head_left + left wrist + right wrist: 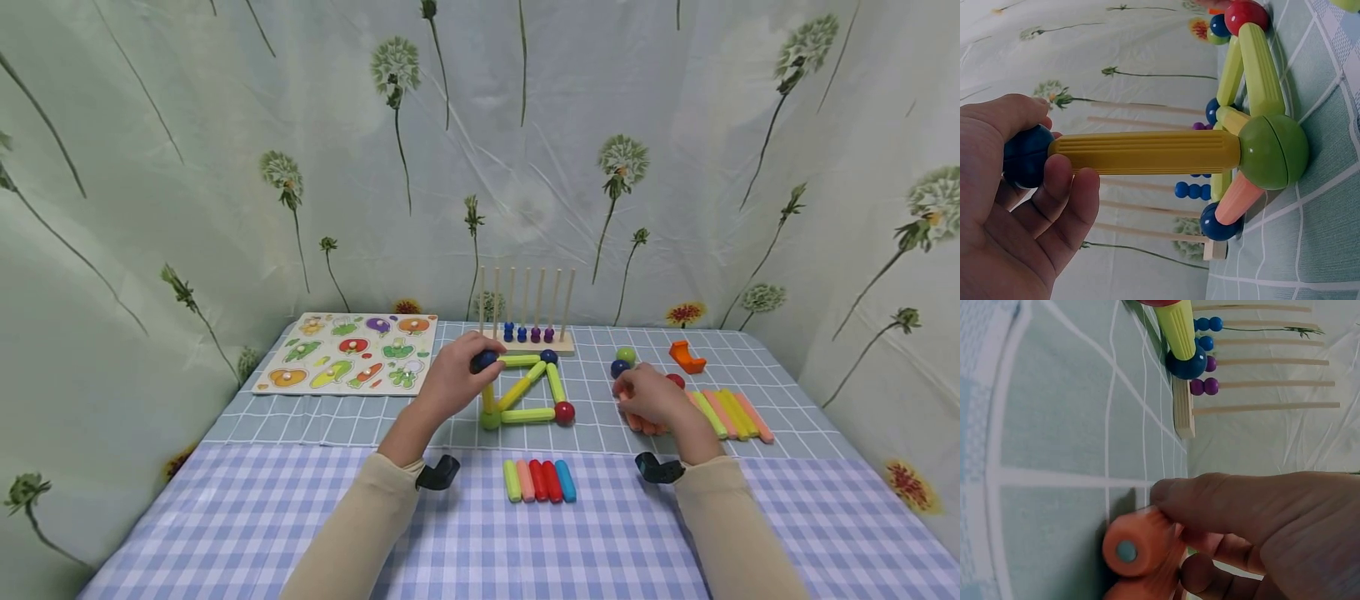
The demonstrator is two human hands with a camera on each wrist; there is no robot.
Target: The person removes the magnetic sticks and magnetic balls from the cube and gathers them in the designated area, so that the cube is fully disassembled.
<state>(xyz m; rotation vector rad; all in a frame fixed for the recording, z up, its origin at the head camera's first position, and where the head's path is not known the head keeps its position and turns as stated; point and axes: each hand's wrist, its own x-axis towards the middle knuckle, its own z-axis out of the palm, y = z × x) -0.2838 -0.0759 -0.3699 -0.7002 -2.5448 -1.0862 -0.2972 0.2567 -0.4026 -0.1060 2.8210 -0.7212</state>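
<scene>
My left hand (459,371) grips a dark blue ball (1025,156) on top of an upright yellow magnetic stick (1147,152). The stick's lower end meets a green ball (1275,152), a corner of a flat frame of sticks and balls lying on the table. Yellow-green sticks (528,414) run from there to a red ball (565,412) and on to another blue ball (549,357). To the right, my right hand (654,396) pinches an orange-pink stick (1138,540) between thumb and fingers, at the near end of a row of similar sticks.
Several loose sticks (539,481) lie in front. Behind my right hand are a blue ball (619,367), a green ball (626,355) and an orange curved block (686,357). A vegetable puzzle board (345,354) lies at the left back; a pegged bead stand (562,343) stands behind the frame.
</scene>
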